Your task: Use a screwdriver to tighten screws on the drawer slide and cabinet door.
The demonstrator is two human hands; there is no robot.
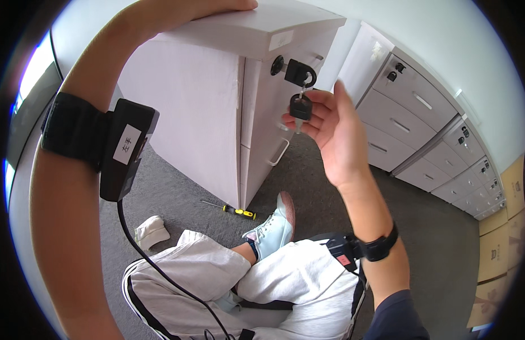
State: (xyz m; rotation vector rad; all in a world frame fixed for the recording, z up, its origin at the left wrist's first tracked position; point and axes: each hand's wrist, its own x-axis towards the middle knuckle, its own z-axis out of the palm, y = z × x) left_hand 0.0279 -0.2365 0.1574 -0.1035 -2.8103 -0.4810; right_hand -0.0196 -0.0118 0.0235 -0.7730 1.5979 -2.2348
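Note:
My left hand [228,7] lies along the top of a pale cabinet [189,102], fingers mostly stretched out, partly cropped by the upper edge. A black-headed key [299,73] sits in the lock [277,66] on the cabinet's front; a second key [301,106] dangles from it on a small ring. My right hand [336,136] is palm up behind the dangling key, thumb raised and fingers loosely curved apart; whether it touches the key I cannot tell. A drawer handle [279,153] is lower down on the same front.
Several drawer cabinets [415,90] with keys line the right wall, beside stacked cardboard boxes [492,255]. On the grey carpet [421,243] lie a screwdriver [240,212] and a white cloth item [151,232]. My crossed legs [291,266] fill the bottom.

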